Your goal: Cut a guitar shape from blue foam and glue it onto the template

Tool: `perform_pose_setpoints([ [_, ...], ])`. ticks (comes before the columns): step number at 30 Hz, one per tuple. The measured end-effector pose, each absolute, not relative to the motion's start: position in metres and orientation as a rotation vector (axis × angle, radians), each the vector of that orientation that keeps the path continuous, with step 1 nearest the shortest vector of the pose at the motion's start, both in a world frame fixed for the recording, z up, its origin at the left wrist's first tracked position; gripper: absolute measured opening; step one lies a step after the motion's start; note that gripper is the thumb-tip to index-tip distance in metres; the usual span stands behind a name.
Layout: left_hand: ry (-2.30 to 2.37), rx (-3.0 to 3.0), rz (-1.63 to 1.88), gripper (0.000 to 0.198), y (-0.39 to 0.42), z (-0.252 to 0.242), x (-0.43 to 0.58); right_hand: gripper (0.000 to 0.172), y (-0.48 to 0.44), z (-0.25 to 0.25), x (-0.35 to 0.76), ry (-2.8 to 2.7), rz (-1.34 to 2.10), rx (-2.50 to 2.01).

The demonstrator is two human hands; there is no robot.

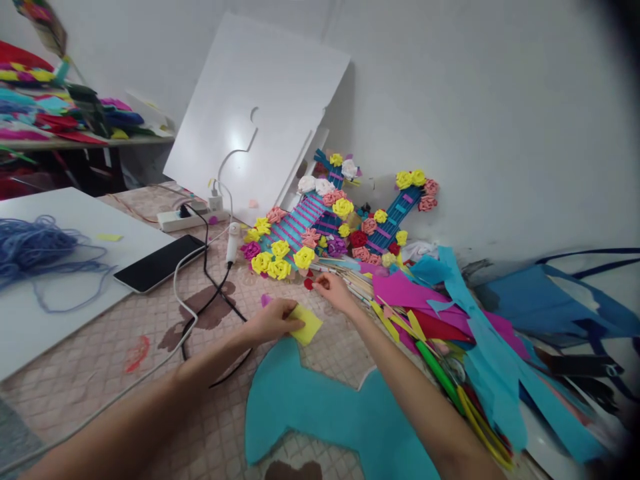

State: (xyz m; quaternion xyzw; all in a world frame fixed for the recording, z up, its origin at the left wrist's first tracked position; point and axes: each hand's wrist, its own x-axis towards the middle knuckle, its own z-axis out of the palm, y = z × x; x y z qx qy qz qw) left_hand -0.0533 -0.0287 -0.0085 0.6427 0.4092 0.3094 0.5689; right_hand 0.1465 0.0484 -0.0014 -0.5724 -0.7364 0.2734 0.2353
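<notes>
My left hand (274, 320) is closed on a square of yellow paper (307, 325), gripping its left side. Beneath it lies a turquoise cutout shape (305, 407) with curved edges, flat on the table. My right hand (331, 291) reaches further forward, its fingers pinched at the edge of a small red paper piece (309, 284). Just beyond that hand are striped turquoise panels (303, 223) trimmed with yellow, pink, white and purple paper flowers (279, 260). A small purple scrap (266, 300) shows behind my left hand.
A white glue gun (233, 243) stands near a power strip (193, 217), with cords crossing the table. A black phone (160, 263) and blue yarn (40, 243) are at left. Coloured paper (425, 300), sticks and green-handled scissors or pliers (440, 377) crowd the right.
</notes>
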Motion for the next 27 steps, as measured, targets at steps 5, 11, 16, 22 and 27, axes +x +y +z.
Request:
perform_pose_setpoints([
  [5,1.093,1.730,0.710,0.030,-0.023,0.008,-0.078,0.025,0.069,-0.015,0.130,-2.150,0.629,-1.737],
  [11,1.420,1.893,0.730,0.023,-0.009,0.026,-0.114,0.030,0.081,-0.014,0.140,-2.243,0.588,-1.774],
  [16,1.510,1.952,0.672,0.018,-0.004,0.023,-0.121,0.031,0.098,-0.006,0.144,-2.251,0.536,-1.778],
  [22,1.518,1.936,0.594,0.019,0.004,0.017,-0.138,0.031,0.111,-0.009,0.132,-2.279,0.611,-1.804],
  [27,1.479,1.973,0.543,0.021,0.006,0.018,-0.139,0.032,0.112,-0.015,0.128,-2.233,0.660,-1.806],
])
